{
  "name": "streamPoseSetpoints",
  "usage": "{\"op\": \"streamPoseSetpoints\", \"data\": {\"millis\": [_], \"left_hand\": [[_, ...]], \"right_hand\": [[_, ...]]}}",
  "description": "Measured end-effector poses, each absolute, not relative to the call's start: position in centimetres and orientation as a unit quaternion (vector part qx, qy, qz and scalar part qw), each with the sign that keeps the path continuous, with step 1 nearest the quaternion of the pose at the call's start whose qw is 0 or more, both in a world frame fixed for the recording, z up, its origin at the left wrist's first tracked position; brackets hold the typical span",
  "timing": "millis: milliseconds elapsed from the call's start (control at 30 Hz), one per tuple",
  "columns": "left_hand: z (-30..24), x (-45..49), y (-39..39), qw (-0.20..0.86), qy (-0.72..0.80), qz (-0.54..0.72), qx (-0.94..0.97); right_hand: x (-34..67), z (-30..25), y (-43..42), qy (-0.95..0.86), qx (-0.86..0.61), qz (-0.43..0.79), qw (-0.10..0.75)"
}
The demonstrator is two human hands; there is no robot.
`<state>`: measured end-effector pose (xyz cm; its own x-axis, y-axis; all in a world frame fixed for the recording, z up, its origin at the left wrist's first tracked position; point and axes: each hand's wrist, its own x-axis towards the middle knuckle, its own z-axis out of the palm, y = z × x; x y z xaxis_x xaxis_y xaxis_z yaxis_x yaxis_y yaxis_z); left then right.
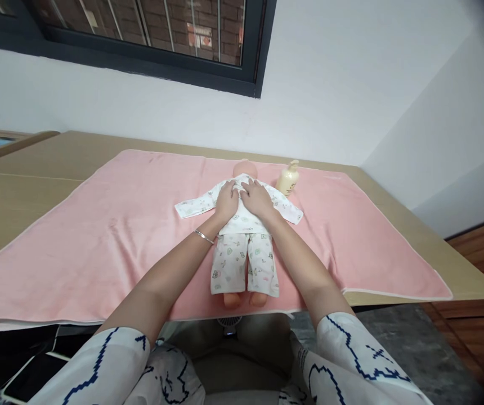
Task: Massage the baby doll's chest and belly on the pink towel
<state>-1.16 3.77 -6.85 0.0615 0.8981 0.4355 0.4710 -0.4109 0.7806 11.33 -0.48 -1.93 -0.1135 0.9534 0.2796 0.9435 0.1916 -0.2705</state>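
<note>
A baby doll in white printed pyjamas lies stretched out with its head away from me and its bare feet towards me. Its sleeves spread to both sides. My left hand rests flat on the left of the doll's upper body, fingers extended, a silver bangle on the wrist. On the right of the same upper body lies my right hand, also with fingers stretched out, the fingertips of both hands close together. Beneath the doll is a pink blanket with a pale edge. Neither hand grasps anything that I can see.
A cream pump bottle stands on the blanket, right of the doll's head. The wooden table shows around the blanket. Behind it are a white wall and a dark-framed window. A phone-like dark object lies below at lower left.
</note>
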Motion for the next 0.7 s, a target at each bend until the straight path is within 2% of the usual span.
{"op": "streamPoseSetpoints", "data": {"millis": [200, 700], "left_hand": [[-7.0, -1.1, 3.8, 0.218, 0.487, 0.466, 0.706], [-8.0, -1.2, 4.6, 0.211, 0.479, 0.480, 0.704]], "right_hand": [[13.6, -3.3, 1.2, -0.702, -0.670, 0.047, 0.238], [13.3, -3.6, 1.0, -0.699, -0.670, 0.045, 0.246]]}}
